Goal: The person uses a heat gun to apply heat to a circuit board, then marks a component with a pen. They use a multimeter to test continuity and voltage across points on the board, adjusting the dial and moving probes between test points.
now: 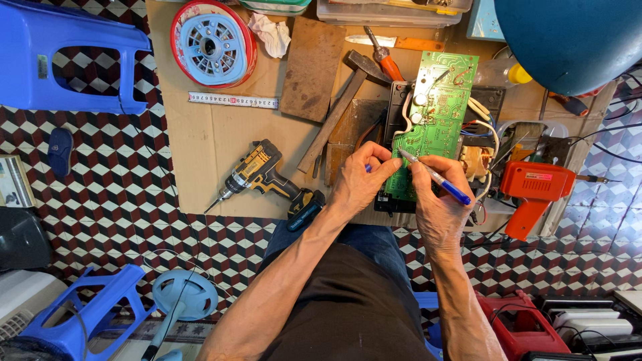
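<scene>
Pen on the green board, near edge of the cardboard sheet.

My right hand (438, 207) is closed around a blue pen (436, 178), its tip touching the circuit board (438, 113). The board leans tilted on a black case (401, 120) at the sheet's (200, 140) near right. My left hand (361, 180) pinches the board's near left edge, fingers curled. Risk, as I judge it: the board only leans, so a hard press could slide it and strain the white wires (491, 134) to the transformer. A hammer (338, 113) lies just left; an orange soldering gun (535, 190) sits right, a yellow drill (257, 174) toward the near left.
</scene>
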